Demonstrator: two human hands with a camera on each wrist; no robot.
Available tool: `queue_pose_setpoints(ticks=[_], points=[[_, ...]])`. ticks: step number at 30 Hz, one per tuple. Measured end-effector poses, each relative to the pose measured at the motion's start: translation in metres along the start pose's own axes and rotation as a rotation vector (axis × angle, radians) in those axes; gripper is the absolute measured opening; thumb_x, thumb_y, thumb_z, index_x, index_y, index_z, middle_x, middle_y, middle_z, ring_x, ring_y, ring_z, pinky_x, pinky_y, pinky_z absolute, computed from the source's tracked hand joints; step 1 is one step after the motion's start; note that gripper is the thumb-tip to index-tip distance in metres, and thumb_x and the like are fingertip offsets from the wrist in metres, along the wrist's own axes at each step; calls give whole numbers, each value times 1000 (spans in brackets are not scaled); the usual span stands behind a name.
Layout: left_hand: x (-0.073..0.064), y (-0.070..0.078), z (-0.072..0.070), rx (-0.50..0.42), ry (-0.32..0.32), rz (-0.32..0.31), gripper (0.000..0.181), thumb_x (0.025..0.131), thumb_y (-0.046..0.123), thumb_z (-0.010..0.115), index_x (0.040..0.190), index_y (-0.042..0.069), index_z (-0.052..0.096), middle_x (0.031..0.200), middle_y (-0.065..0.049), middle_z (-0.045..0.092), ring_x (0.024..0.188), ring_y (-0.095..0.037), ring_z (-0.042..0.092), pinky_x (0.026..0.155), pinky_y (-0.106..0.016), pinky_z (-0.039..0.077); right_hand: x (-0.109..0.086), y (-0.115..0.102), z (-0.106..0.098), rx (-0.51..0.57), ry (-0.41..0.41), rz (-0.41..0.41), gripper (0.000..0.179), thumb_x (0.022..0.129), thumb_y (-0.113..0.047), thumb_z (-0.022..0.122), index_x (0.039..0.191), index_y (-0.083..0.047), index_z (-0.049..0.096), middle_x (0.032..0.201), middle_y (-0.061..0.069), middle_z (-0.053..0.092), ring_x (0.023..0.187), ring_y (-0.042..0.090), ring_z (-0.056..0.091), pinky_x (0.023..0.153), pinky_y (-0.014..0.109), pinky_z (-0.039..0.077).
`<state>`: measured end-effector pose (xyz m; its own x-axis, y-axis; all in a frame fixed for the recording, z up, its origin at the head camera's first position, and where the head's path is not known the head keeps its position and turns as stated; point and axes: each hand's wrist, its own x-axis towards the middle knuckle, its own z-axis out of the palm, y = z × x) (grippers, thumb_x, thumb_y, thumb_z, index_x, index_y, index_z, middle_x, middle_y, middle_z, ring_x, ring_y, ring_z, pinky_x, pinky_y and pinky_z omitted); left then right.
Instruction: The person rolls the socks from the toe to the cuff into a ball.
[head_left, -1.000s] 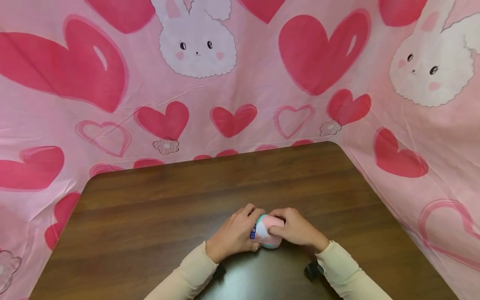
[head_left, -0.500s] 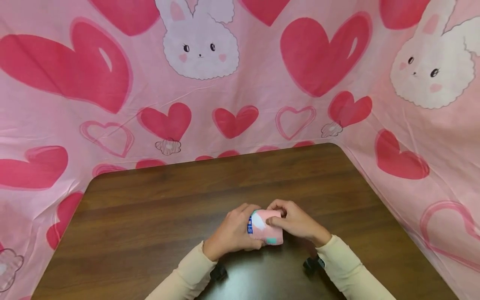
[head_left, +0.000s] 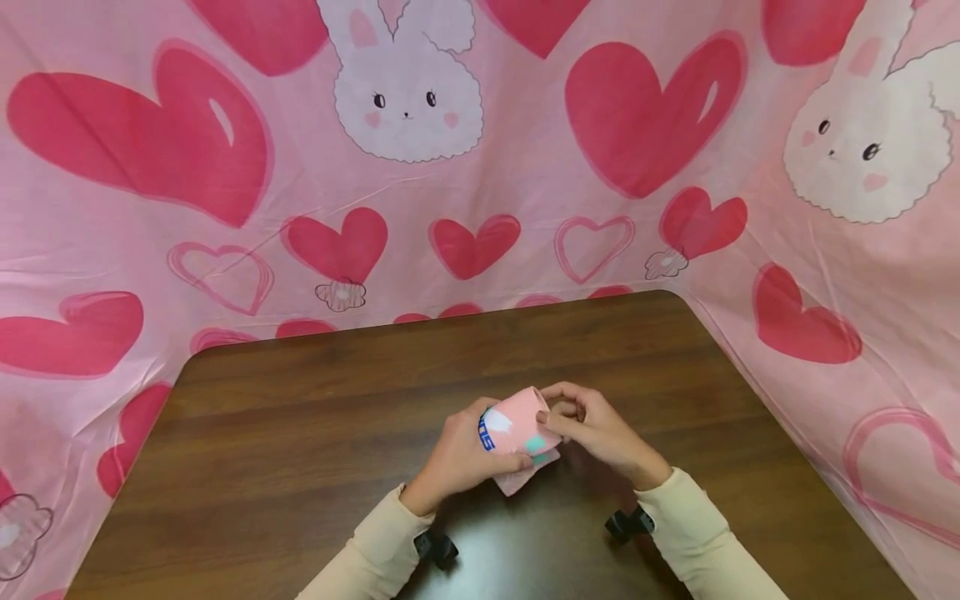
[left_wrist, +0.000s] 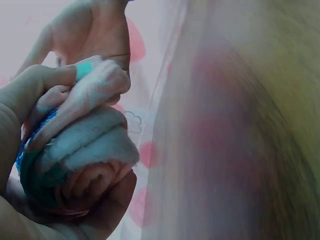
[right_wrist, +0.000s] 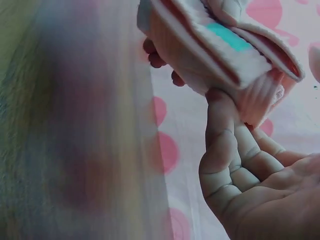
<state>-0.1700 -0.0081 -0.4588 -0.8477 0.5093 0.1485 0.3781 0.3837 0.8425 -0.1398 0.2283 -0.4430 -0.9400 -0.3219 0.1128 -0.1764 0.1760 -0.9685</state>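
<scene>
A rolled pair of pink socks [head_left: 519, 419], with white and teal patches and blue lettering, is held just above the table. My left hand [head_left: 459, 457] grips the roll from the left, thumb across its front. In the left wrist view the roll [left_wrist: 87, 145] shows its spiral end inside the curled fingers, with a folded cuff above. My right hand [head_left: 603, 429] pinches the edge at the right end. The right wrist view shows its thumb and fingers on the layered sock edge [right_wrist: 220, 65]. A loose flap hangs below my left thumb.
The brown wooden table [head_left: 337, 400] spreads around the hands. A pink cloth [head_left: 517, 125] with hearts and rabbits hangs behind it and along its sides. Small black wrist cameras are strapped under the left wrist [head_left: 437, 550] and right wrist [head_left: 628, 525].
The roll has tilted, its right end rising, and a folded flap now shows underneath. My left hand has shifted slightly left; my right hand has moved up along the edge.
</scene>
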Motion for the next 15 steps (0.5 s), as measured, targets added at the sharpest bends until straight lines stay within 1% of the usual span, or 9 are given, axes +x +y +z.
queue_pose_setpoints(ticks=[3,7,10,13,15], points=[[1,1,-1,-92,19,-75,73,67,43,91,123,6,62,87,2,64,70,-13,59,56,-30,51,0,-4,0,44,7,-26,37,94,-11,70,124,7,58,90,15,68,77,18,63,67,32,55],[3,3,-1,-266,35,-137,67,69,36,92,122,6,63,88,-2,67,71,-16,63,58,-34,54,1,-7,2,60,45,-56,44,87,-7,77,124,7,59,97,16,67,80,21,64,67,29,56],[3,5,-1,-366,42,-158,64,71,30,91,122,5,62,90,-6,68,72,-18,65,60,-37,56,2,-8,6,58,89,-80,46,83,-3,81,123,8,60,100,17,66,80,21,64,67,28,56],[3,7,0,-406,56,-168,61,72,27,90,121,3,62,93,-8,67,74,-18,64,61,-35,56,4,-9,10,62,140,-85,50,80,-1,83,123,7,60,101,16,66,79,18,63,67,26,55],[4,8,1,-455,56,-169,58,74,24,89,120,1,62,95,-10,67,76,-19,64,63,-33,56,4,-9,12,74,168,-86,52,78,-1,85,123,7,60,100,16,67,80,17,63,67,25,54]])
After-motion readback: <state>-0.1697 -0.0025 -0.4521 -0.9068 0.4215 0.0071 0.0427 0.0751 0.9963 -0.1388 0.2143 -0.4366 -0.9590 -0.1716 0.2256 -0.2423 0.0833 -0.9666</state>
